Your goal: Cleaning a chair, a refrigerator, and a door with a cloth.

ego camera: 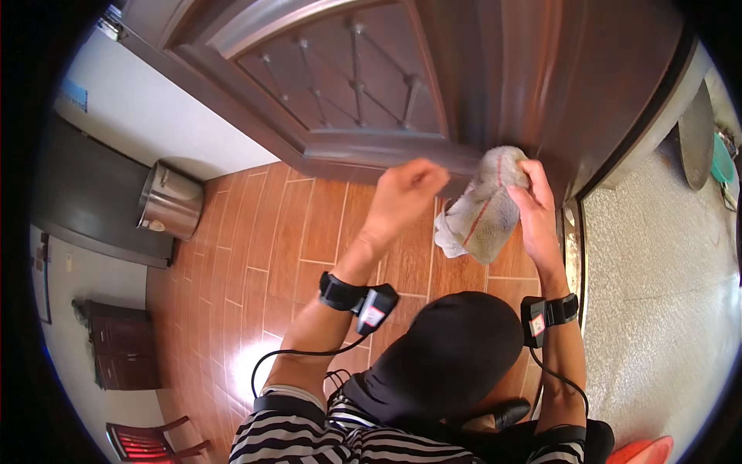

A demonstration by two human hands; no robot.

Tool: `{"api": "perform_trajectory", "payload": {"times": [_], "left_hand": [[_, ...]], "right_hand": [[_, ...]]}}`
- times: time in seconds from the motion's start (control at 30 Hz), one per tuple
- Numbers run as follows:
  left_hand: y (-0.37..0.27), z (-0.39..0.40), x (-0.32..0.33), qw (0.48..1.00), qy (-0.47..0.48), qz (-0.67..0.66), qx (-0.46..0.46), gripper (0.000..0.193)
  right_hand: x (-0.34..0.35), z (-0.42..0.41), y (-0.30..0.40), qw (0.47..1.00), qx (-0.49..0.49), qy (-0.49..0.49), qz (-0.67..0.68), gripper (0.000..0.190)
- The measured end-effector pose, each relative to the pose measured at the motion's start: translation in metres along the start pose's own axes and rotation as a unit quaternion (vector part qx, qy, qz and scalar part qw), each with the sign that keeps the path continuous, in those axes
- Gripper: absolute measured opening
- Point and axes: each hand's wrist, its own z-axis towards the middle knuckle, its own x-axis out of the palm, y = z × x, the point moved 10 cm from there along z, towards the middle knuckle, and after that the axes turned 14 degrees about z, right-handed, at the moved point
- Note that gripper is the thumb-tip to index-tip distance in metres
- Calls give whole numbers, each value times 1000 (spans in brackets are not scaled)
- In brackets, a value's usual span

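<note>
A greyish-white cloth (493, 203) with a red stripe hangs folded from my right hand (536, 203), pinched between thumb and fingers, in front of the lower part of a dark brown panelled door (481, 75). My left hand (408, 185) is curled and slightly blurred, to the left of the cloth and apart from it, near the door's bottom edge; nothing shows in it. Both wrists wear black straps with small devices and cables.
Wood-look floor tiles (324, 232) lie below. A metal bin (171, 200) stands by the wall at left, with a dark cabinet (124, 345) and a chair (142, 443) lower down. At right, beyond the threshold (573, 255), are speckled paving (649, 243) and a green basin (722, 156).
</note>
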Motion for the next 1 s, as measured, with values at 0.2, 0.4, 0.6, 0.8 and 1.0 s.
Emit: {"api": "perform_trajectory", "payload": {"times": [0.2,0.4,0.6,0.8,1.0], "left_hand": [[27,-47,95,891,195,-410,-23,90],[3,-30,96,741,93,-665,7,77],[29,3,98,834,51,-549,-5,77],[62,59,125,941,-144,-307,-5,76],[143,85,53,899,-353,-244,-91,63]], "right_hand": [[55,-2,6,974,82,193,-80,27],[73,-32,2,910,171,318,-205,31],[-3,14,68,983,96,117,-103,28],[-24,15,71,996,84,21,10,30],[-31,-1,39,991,125,-17,42,27]]}}
